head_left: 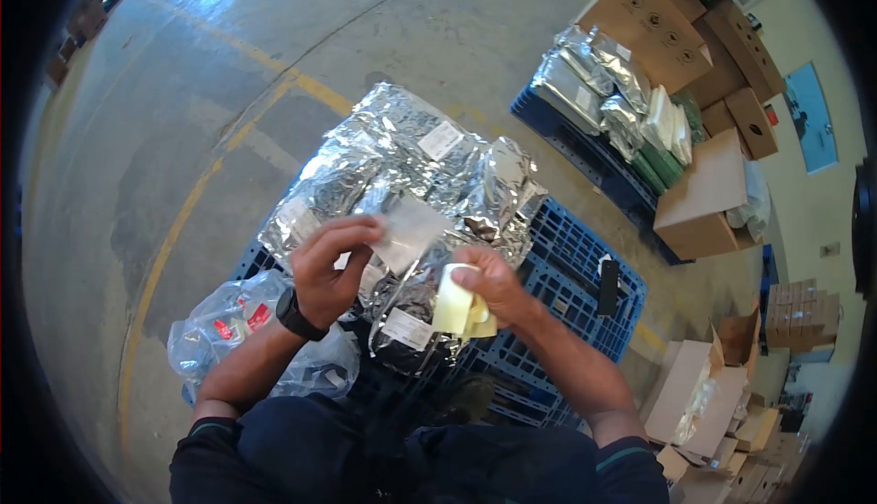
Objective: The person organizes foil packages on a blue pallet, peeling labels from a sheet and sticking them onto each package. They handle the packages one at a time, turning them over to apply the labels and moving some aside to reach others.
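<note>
My left hand [331, 262], with a dark watch on its wrist, pinches the edge of a small translucent whitish sheet [413, 234]; whether it is a bag or a label cannot be made out. Beside it, my right hand [498, 286] grips a strip of pale yellow paper [452, 305] that curls at its lower end. Below both hands lie several shiny silver foil packages [384, 152]. White printed labels [440, 140] are stuck on some of them. They rest on a blue plastic pallet [571, 257], partly hidden under the foil.
A clear plastic bag [196, 344] with red-printed contents lies at the pallet's left. A black phone [608, 286] rests on the pallet's right side. Another pallet [585, 161] holds foil packs and cardboard boxes [699, 198]. Open cartons [685, 394] stand at lower right.
</note>
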A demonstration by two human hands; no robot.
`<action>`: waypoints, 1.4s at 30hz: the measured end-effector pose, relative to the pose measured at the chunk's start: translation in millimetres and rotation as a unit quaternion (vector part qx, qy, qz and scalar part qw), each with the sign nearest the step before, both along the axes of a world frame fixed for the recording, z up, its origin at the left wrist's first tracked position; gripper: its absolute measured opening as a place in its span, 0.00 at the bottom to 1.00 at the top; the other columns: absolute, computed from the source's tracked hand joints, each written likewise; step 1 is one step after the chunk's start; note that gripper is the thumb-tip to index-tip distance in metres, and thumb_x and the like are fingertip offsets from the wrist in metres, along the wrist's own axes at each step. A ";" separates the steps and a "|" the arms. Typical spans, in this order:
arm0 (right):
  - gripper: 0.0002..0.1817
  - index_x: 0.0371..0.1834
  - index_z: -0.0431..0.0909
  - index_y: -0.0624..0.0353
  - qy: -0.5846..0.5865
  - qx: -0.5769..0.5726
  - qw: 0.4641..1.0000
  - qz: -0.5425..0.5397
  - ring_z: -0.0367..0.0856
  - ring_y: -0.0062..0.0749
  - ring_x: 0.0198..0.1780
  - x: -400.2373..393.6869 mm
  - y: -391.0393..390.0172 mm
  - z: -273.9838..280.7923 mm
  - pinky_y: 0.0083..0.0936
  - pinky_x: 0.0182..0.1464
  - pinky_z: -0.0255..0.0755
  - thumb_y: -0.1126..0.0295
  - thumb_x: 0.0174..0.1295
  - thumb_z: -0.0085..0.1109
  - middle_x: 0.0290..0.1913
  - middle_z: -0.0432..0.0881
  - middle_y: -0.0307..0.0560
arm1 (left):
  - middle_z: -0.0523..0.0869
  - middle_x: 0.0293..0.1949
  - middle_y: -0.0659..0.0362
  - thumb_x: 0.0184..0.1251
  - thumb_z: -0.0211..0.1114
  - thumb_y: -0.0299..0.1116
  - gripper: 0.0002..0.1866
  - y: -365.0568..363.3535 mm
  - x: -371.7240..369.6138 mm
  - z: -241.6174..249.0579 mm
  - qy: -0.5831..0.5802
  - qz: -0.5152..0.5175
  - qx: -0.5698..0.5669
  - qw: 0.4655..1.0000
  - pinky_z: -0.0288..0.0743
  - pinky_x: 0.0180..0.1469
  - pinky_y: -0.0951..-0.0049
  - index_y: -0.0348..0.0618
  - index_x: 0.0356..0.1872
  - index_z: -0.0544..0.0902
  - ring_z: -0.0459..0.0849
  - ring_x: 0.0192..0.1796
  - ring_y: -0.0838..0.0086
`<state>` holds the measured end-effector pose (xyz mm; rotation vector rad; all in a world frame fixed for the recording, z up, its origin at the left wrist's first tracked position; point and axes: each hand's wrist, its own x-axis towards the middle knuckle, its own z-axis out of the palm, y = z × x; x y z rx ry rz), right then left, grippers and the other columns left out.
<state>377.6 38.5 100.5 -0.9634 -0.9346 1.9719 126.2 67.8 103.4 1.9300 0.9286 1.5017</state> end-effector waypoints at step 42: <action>0.27 0.55 0.76 0.66 -0.018 -0.149 0.982 0.114 0.67 0.12 0.16 9.7 21.7 11.9 0.12 0.14 0.61 0.49 0.72 0.54 0.22 0.71 0.32 | 0.80 0.44 0.58 0.42 0.79 0.27 0.11 9.7 3.4 -9.6 0.051 -0.095 0.058 0.992 0.78 0.42 0.70 0.51 0.31 0.91 0.84 0.42 0.69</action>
